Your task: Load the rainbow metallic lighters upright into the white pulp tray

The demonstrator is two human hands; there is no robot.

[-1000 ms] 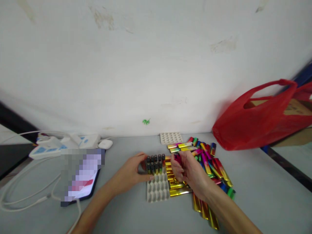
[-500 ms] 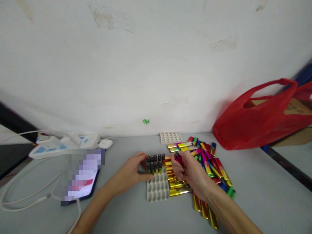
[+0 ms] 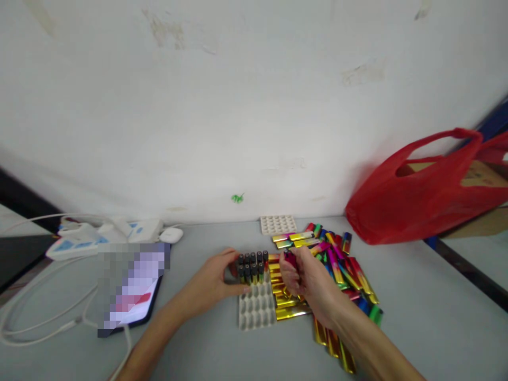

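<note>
On the grey table a pale moulded tray (image 3: 257, 308) holds two rows of upright tubes with black tops (image 3: 252, 265) in its far part; the near cells hold nothing. My left hand (image 3: 222, 274) rests at the tray's left side, thumb and fingers spread apart around the end of the rows. Just right of the tray, my right hand (image 3: 300, 271) is closed on a dark magenta tube (image 3: 291, 257), held upright. Under and beside that hand lie gold shiny tubes (image 3: 291, 312) in a stack.
A heap of colourful metallic tubes (image 3: 359, 280) spreads to the right. A second pale tray (image 3: 278, 224) lies by the wall. At the right stands a red bag (image 3: 413, 196) with a cardboard box. A phone (image 3: 138, 296), cables and a power strip (image 3: 107, 235) are at left.
</note>
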